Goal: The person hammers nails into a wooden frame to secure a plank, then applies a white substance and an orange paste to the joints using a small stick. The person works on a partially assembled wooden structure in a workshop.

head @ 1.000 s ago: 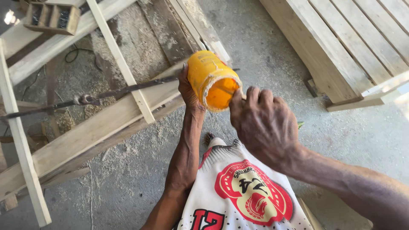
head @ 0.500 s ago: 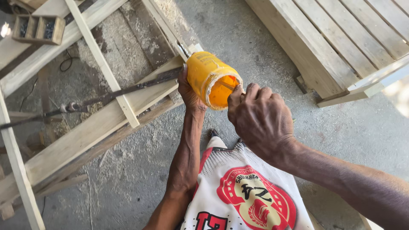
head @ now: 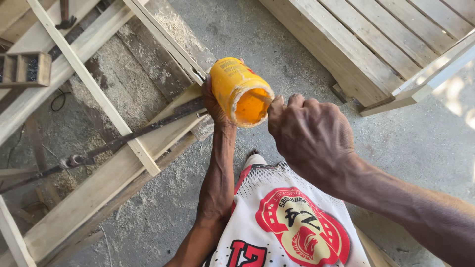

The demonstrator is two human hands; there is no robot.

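Observation:
My left hand (head: 213, 101) grips a yellow plastic jar (head: 236, 88) from below and holds it tilted, its open mouth turned toward me. My right hand (head: 312, 136) is closed into a fist at the jar's rim on the right, fingers curled; whatever it may hold is hidden. Both hands are raised above my white jersey with its red emblem (head: 292, 225).
A pale wooden frame (head: 114, 183) lies on the concrete floor at left, with a long dark metal bar clamp (head: 104, 148) across it. A small wooden box (head: 27, 69) sits at far left. A slatted wooden bench (head: 396, 49) stands at upper right.
The jar and both hands have stayed together; the jar's mouth has tipped a little more toward me. The view has shifted, so the frame and the box slid left.

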